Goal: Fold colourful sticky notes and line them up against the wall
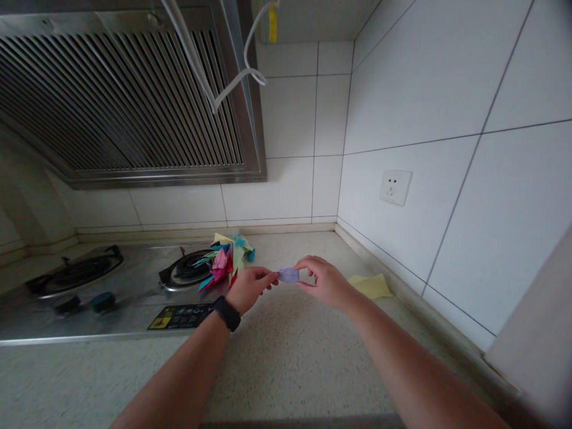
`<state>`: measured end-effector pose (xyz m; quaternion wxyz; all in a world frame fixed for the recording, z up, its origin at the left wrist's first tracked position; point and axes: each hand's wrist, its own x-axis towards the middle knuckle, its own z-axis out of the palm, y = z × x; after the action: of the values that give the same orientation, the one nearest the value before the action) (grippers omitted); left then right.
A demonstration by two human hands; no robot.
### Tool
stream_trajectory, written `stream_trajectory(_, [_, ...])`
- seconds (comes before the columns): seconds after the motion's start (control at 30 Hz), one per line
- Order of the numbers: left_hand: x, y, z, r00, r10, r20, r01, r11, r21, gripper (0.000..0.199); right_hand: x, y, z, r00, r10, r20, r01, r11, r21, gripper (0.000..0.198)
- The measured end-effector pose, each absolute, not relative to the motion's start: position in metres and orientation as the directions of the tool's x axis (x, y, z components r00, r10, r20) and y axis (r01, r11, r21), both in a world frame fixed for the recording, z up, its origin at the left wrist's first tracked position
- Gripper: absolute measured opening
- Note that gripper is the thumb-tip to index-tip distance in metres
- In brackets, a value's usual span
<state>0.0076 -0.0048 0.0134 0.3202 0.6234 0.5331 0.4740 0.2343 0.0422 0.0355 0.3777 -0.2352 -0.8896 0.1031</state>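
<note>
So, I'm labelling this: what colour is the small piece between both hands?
The small piece is pale purple, best seen in the head view.

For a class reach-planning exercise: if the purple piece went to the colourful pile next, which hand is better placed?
Probably the left hand: it is beside the pile and pinches the left end of the purple piece. The right hand, at the other end, is farther off.

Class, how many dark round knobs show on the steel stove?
2: the left dark round knob and, beside it, the right one, near the front of the steel stove.
</note>
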Motion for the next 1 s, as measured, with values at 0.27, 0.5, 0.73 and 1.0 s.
stream_trajectory(0.27, [0.007,-0.005,0.014,-0.026,0.961,0.276,0.358,-0.249,0.900,0.040,0.235,0.036,0.039,-0.636,0.500,0.587,0.295,0.861,-0.414,0.038])
stream_trajectory(0.5, [0.008,-0.004,0.013,-0.019,0.962,0.272,0.302,-0.254,0.919,0.038,0.235,0.038,0.040,-0.672,0.455,0.585,0.279,0.887,-0.369,0.018])
stream_trajectory(0.73, [0.011,-0.007,0.018,0.016,0.964,0.266,0.246,-0.261,0.933,0.037,0.235,0.041,0.037,-0.664,0.434,0.608,0.275,0.899,-0.341,0.016])
stream_trajectory(1.0, [0.021,-0.005,0.009,-0.099,0.956,0.275,0.134,-0.261,0.956,0.054,0.240,0.047,0.040,-0.636,0.535,0.556,0.419,0.845,-0.334,0.014])
